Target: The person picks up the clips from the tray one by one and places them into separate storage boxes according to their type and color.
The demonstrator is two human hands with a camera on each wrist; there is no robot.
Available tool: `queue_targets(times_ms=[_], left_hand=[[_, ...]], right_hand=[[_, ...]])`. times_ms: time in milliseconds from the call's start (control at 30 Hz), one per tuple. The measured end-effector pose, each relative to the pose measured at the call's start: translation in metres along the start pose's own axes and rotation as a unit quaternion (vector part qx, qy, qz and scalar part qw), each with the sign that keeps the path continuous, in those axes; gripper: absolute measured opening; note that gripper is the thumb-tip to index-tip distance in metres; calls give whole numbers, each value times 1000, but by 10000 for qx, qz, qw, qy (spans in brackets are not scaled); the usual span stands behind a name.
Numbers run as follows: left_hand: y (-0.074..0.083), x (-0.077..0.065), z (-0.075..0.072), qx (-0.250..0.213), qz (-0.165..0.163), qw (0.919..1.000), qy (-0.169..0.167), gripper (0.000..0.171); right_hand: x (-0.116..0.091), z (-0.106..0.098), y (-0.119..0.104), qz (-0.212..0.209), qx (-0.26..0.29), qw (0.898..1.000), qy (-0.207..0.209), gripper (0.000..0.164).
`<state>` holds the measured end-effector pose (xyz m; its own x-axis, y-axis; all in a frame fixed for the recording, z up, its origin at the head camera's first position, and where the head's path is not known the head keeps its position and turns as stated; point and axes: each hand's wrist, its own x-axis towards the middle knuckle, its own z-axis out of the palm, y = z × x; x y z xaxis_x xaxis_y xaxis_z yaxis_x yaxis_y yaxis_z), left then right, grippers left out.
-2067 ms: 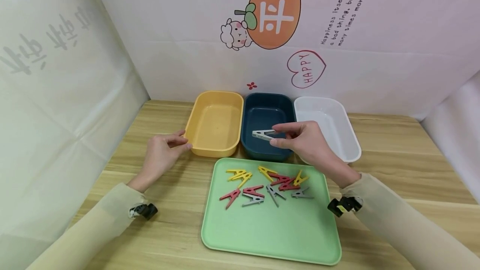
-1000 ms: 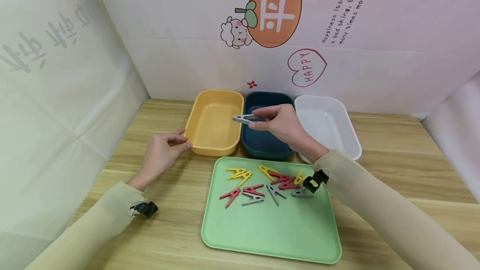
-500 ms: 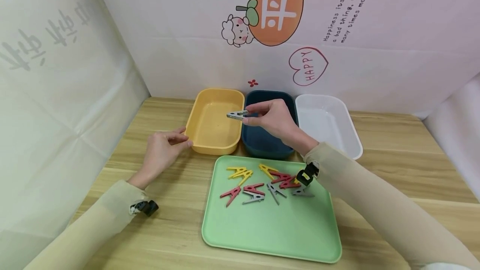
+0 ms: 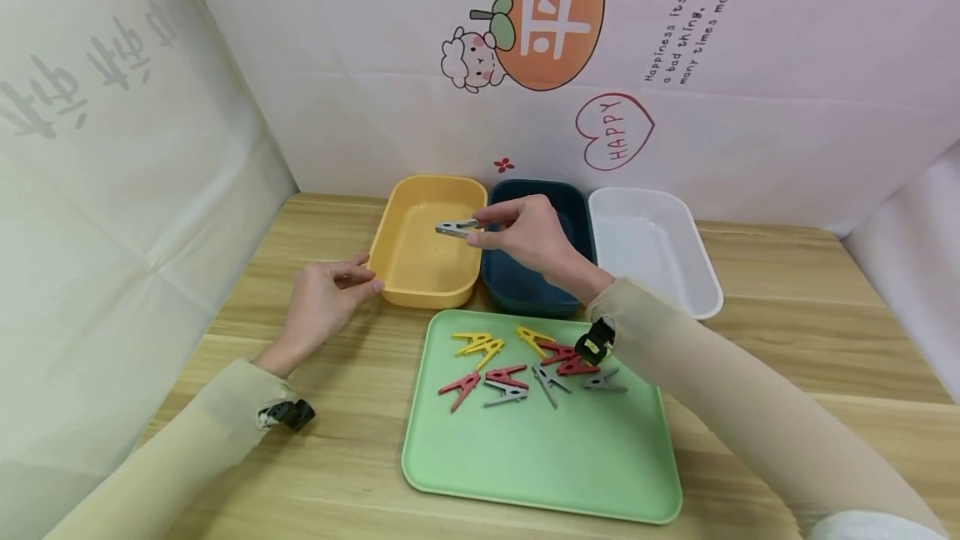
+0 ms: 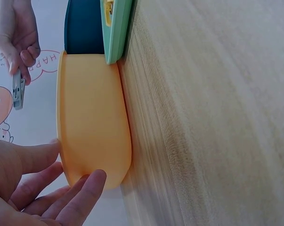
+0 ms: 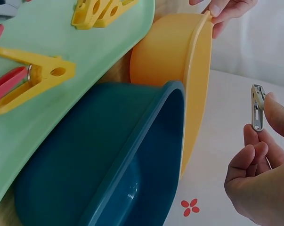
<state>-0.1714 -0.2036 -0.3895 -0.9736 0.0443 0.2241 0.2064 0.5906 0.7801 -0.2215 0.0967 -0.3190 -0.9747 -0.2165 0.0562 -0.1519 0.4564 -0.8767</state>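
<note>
Clothespin (image 4: 450,228) juts leftward from the right hand (image 4: 531,232), whose grip pinches its handles.

Wood-grain worktop (image 4: 345,448) before me: light-green rectangular tray (image 4: 540,457); beyond it, rounded yellow bin (image 4: 427,269), dark-blue bin (image 4: 513,280), white bin (image 4: 648,248) abreast.

Head cam sits on me, looking forward and down, widest and farthest off: whole green tray (image 4: 540,457), all bins, much of the surface (image 4: 337,465), printed cloth (image 4: 360,107) behind. Left wrist cam is low and close at my left grip (image 4: 322,304), turned sideways, facing past the yellow bin (image 4: 427,269) to the blue bin (image 4: 528,300). Right wrist cam is close by my right grip (image 4: 531,236), also sideways, facing over the blue bin to the yellow. Both wrist views share those bins, part of the tray, the clip (image 4: 448,228) and both grips.
</note>
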Motion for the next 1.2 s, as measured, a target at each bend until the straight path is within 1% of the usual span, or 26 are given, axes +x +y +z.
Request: queue_targets(times_ms=[133, 300, 500, 667, 1200], left_hand=[[-1, 0, 0, 28, 7, 10000, 25, 14], [-1, -1, -1, 17, -41, 10000, -27, 14], [-1, 1, -1, 79, 14, 10000, 32, 16], [-2, 1, -1, 81, 57, 9999, 46, 14], [-3, 3, -1, 57, 34, 10000, 22, 15]], right_hand=[[2, 5, -2, -24, -33, 10000, -32, 30], [6, 10, -5, -49, -36, 10000, -68, 30], [13, 16, -8, -28, -104, 9999, -73, 31], [18, 19, -7, 8, -117, 9999, -91, 31], [38, 26, -5, 172, -364, 9989, -227, 31]])
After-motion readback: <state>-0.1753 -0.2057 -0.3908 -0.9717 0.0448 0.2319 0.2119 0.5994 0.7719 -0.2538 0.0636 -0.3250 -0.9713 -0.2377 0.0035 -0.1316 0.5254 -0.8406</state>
